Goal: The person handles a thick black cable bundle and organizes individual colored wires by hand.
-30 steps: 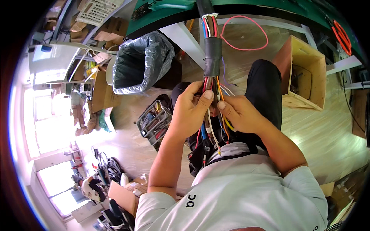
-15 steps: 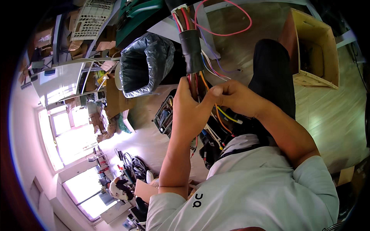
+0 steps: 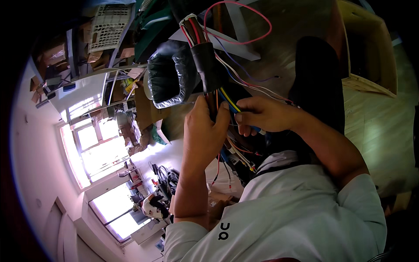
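Note:
A thick cable bundle hangs in front of me, wrapped in a black sleeve (image 3: 206,65), with red, white and brown wires fanning out above and below it. Just under the sleeve my left hand (image 3: 201,131) is closed round the brown wires. My right hand (image 3: 267,114), beside it, pinches a yellow wire (image 3: 230,100) and a blue wire close to it. Loose wire ends (image 3: 244,159) in white, orange and other colours dangle below the hands. A pink wire (image 3: 269,26) loops out at the top, and a thin purple wire (image 3: 244,64) trails to the right.
A bin with a black plastic liner (image 3: 158,83) stands left of the cable. At the upper right is an open wooden box (image 3: 373,83). Shelving with a white crate (image 3: 109,27) and cardboard fills the upper left. Another person (image 3: 152,207) is far off at the lower left.
My hands have moved apart a little. The right one has shifted from the left thumb onto the yellow and blue wires, now drawn up beside the bundle. The whole view has tilted.

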Motion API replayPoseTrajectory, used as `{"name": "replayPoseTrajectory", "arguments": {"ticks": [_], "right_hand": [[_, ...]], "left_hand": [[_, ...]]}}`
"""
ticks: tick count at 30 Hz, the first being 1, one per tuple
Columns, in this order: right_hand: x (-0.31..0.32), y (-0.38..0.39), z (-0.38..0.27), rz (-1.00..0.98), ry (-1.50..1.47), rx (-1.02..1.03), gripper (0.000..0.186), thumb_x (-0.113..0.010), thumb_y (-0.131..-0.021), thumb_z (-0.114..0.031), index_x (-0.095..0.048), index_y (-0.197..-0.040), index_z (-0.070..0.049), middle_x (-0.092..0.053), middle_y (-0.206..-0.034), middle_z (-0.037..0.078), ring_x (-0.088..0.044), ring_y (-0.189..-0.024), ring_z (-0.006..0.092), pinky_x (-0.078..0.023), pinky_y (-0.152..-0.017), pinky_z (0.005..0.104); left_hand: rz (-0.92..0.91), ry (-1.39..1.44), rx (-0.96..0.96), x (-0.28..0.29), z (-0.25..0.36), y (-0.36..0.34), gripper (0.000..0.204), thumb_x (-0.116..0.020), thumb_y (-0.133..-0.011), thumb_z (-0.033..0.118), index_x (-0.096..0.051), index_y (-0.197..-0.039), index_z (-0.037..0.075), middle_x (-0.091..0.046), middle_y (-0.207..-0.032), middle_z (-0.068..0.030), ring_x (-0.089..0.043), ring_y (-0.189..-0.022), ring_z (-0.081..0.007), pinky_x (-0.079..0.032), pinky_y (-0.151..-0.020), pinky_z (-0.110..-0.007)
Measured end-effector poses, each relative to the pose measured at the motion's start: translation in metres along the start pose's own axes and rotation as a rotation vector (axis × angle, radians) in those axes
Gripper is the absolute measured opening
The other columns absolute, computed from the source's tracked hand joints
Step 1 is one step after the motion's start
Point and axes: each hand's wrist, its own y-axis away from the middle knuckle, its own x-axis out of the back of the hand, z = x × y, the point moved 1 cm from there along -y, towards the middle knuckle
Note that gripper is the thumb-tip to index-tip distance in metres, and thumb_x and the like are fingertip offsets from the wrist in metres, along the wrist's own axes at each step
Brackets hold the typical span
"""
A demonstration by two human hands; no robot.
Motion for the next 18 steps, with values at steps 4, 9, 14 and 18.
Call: {"name": "replayPoseTrajectory", "arguments": {"ticks": [4, 9, 14, 18], "right_hand": [[-0.008, -0.010, -0.002, 0.060, 0.107, 0.111, 0.030, -0.059, -0.095, -0.028, -0.059, -0.083, -0.001, -0.063, -0.068, 0.006, -0.062, -0.061, 0.0126, -0.048, -0.055, 0.0285], [-0.020, -0.010, 0.002, 0.304, 0.460, 0.256, 0.033, -0.055, -0.096, -0.029, -0.059, -0.083, 0.000, -0.062, -0.062, 0.016, -0.064, -0.057, 0.0291, -0.049, -0.054, 0.0403], [-0.026, -0.019, 0.005, 0.475, 0.845, 0.335, 0.035, -0.052, -0.097, -0.031, -0.059, -0.080, -0.001, -0.062, -0.062, 0.019, -0.064, -0.059, 0.0382, -0.050, -0.055, 0.0479], [-0.008, -0.034, 0.010, 0.550, 1.068, 0.424, 0.039, -0.050, -0.098, -0.036, -0.058, -0.080, -0.002, -0.060, -0.057, 0.017, -0.063, -0.054, 0.0352, -0.050, -0.051, 0.0451]], "left_hand": [[-0.017, 0.001, -0.020, -0.001, -0.008, -0.001, 0.023, -0.061, -0.090, 0.017, -0.052, -0.091, -0.004, -0.059, -0.068, -0.0131, -0.056, -0.057, -0.0217, -0.045, -0.056, -0.036], [0.149, 0.330, 0.070, -0.014, -0.013, 0.008, 0.022, -0.059, -0.094, 0.019, -0.053, -0.095, -0.002, -0.062, -0.074, -0.0089, -0.058, -0.059, -0.0163, -0.047, -0.056, -0.030], [-0.039, 0.570, 0.247, -0.008, 0.002, 0.010, 0.021, -0.054, -0.098, 0.023, -0.054, -0.093, 0.003, -0.049, -0.065, 0.0000, -0.046, -0.052, -0.0074, -0.041, -0.047, -0.022], [-0.110, 0.762, 0.370, -0.001, 0.007, 0.009, 0.023, -0.054, -0.098, 0.025, -0.050, -0.084, 0.007, -0.042, -0.059, 0.0021, -0.040, -0.046, -0.0057, -0.034, -0.042, -0.021]]}}
